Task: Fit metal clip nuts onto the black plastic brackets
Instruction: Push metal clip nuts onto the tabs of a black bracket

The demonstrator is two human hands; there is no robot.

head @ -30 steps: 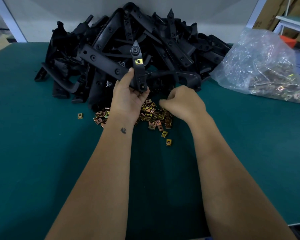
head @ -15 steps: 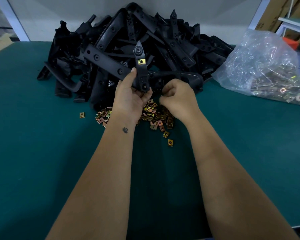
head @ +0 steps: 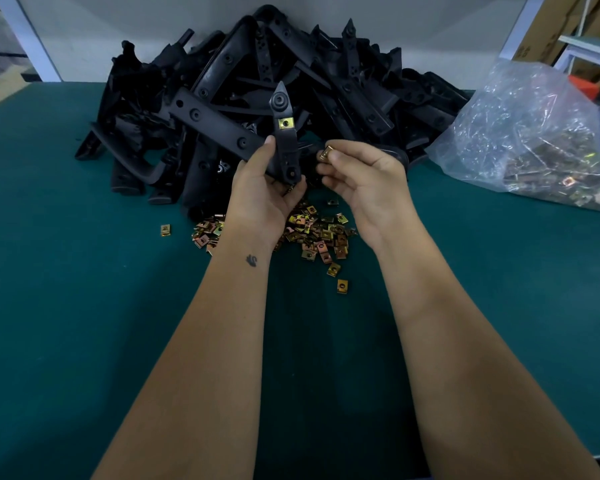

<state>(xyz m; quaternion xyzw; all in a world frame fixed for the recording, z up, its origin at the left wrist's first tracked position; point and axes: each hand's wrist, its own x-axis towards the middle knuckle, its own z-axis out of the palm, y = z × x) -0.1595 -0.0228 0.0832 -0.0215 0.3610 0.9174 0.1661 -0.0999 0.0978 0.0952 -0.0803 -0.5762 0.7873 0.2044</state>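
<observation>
My left hand (head: 265, 195) grips the lower end of a black plastic bracket (head: 284, 140) and holds it upright. One brass-coloured clip nut (head: 285, 123) sits on the bracket near its pointed top. My right hand (head: 364, 180) pinches a second clip nut (head: 325, 154) between thumb and forefinger, just right of the bracket's middle and apart from it. Below both hands a heap of loose clip nuts (head: 312, 233) lies on the green mat.
A big pile of black brackets (head: 257, 84) fills the back of the green table (head: 84, 306) against the wall. A clear plastic bag of clip nuts (head: 534, 140) lies at the right. Stray nuts (head: 166, 230) lie left of the heap.
My right hand has lifted off the heap of nuts with one nut pinched and has risen beside the bracket. My left hand keeps the bracket upright in nearly the same place.
</observation>
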